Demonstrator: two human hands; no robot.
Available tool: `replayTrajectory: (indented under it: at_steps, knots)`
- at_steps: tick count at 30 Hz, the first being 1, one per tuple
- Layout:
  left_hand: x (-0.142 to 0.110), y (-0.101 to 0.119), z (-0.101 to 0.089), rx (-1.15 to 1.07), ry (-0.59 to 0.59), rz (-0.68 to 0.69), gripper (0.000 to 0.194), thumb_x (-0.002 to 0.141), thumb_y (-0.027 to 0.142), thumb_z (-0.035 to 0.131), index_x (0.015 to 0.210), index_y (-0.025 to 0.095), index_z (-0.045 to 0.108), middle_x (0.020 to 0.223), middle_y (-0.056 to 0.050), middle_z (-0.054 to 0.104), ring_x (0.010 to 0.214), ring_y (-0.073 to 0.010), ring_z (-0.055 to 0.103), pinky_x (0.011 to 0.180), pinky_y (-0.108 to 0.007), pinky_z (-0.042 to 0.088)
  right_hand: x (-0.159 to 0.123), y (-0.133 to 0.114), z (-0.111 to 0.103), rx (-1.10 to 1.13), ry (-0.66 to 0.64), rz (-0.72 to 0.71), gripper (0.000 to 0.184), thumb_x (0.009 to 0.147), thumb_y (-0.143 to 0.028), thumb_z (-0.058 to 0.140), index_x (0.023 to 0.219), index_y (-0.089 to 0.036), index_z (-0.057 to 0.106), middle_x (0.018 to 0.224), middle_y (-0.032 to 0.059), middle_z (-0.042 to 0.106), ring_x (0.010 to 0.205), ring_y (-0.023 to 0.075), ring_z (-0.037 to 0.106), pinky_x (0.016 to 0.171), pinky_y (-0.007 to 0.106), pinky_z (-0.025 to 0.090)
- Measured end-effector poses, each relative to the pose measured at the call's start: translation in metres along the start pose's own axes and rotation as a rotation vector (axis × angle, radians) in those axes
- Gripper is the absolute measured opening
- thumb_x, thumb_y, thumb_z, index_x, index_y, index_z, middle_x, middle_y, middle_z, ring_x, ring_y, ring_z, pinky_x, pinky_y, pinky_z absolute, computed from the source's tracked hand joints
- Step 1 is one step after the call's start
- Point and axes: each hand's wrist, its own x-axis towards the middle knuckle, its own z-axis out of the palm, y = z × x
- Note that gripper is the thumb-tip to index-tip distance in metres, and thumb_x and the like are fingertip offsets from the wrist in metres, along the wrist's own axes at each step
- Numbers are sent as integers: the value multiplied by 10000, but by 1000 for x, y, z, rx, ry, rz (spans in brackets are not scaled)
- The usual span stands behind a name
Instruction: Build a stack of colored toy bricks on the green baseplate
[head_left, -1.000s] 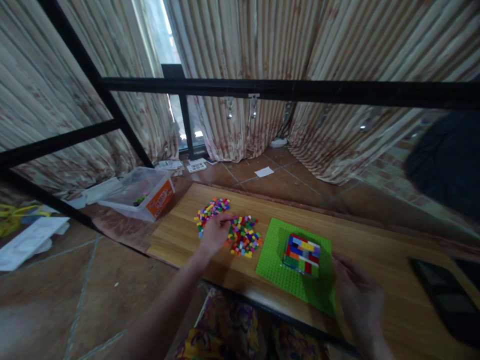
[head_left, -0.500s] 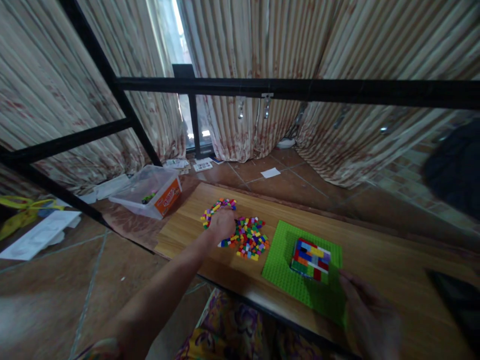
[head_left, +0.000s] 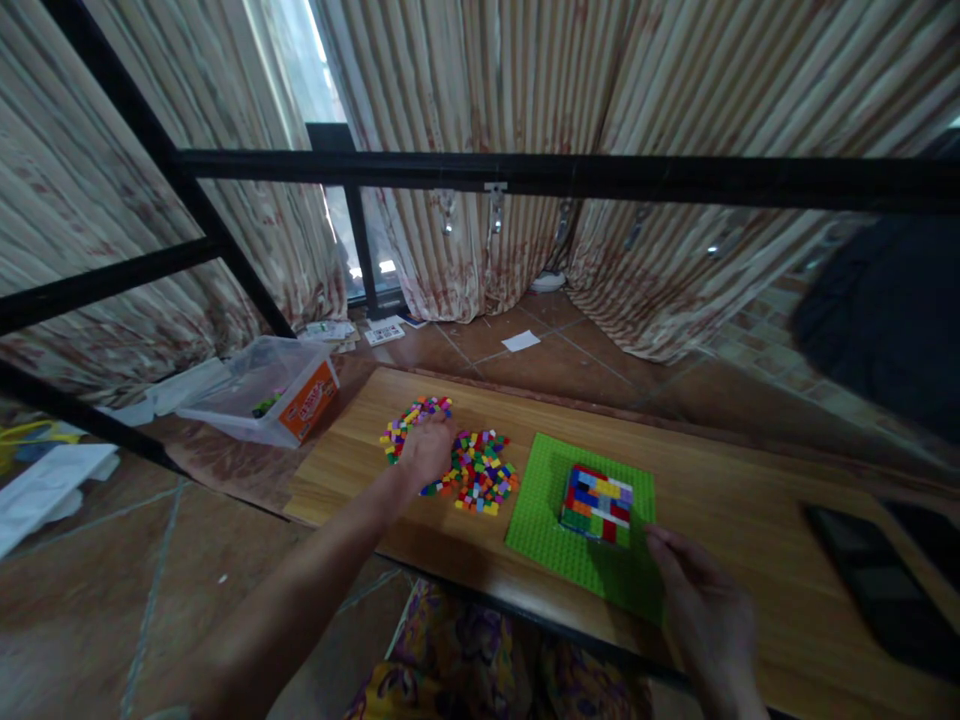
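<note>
My left hand [head_left: 429, 449] is over a pile of small, multicoloured toy bricks [head_left: 484, 473]. Its fingers are curled down among them, and whatever they pinch is hidden. To the right of the pile lies a green baseplate [head_left: 536, 500]. On it stands a low block built of coloured bricks [head_left: 598, 505], with red, blue, yellow, white and green pieces on top. My right hand [head_left: 705, 595] is by the plate's right edge, thumb and fingers closed together. Anything between those fingertips is too small to make out.
A wooden table [head_left: 720, 480] carries the bricks, with dark phone-like devices [head_left: 874, 580] at its right. Left of it stands a clear plastic bin [head_left: 255, 400] with an orange label. A black metal rail [head_left: 570, 180] runs across, before striped curtains [head_left: 510, 90].
The view has shifted, so the table and bin appear further left and more of the dark devices shows. My left hand stays at the pile, my right hand beside the baseplate.
</note>
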Motion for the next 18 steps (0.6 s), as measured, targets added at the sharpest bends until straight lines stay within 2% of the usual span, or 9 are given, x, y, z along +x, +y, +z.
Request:
replayTrajectory:
  at_steps: [6, 10, 13, 15, 18]
  knots:
    - [-8, 1, 5, 59, 43, 99, 350, 772, 37, 497, 1095, 111, 609, 1137, -150, 616, 1103, -252, 573, 961, -354, 460, 0, 5, 1, 23, -7, -4, 425, 649, -553, 665, 865, -199, 757, 951, 88, 764, 982, 330, 681, 889, 428, 508]
    - [-12, 0, 7, 42, 56, 66, 392, 778, 35, 490, 1155, 113, 567, 1131, -149, 619, 1066, -249, 592, 905, -349, 478, 1, 5, 2, 30, 8, -31, 407, 659, -540, 673, 850, -191, 761, 920, 87, 767, 932, 315, 694, 851, 405, 523]
    - [-13, -3, 4, -16, 64, -5, 346, 776, 39, 493, 1105, 114, 571, 1036, -133, 642, 991, -242, 617, 835, -334, 482, 1, 2, 0, 15, 9, -36, 409, 671, -537, 668, 861, -188, 763, 924, 91, 766, 922, 307, 696, 831, 391, 531]
    - [-15, -1, -2, -153, 92, -80, 228, 819, 72, 470, 1003, 133, 590, 932, -99, 650, 898, -220, 628, 790, -321, 474, 0, -1, 0, 11, 18, -35, 419, 670, -545, 661, 862, -187, 762, 926, 97, 764, 928, 310, 694, 841, 400, 529]
    - [-26, 16, -10, -608, 101, -129, 161, 875, 159, 442, 793, 165, 580, 744, -24, 605, 732, -161, 591, 700, -273, 446, -8, -10, 2, 24, 11, -77, 420, 676, -564, 657, 854, -197, 756, 943, 100, 758, 953, 314, 685, 878, 429, 519]
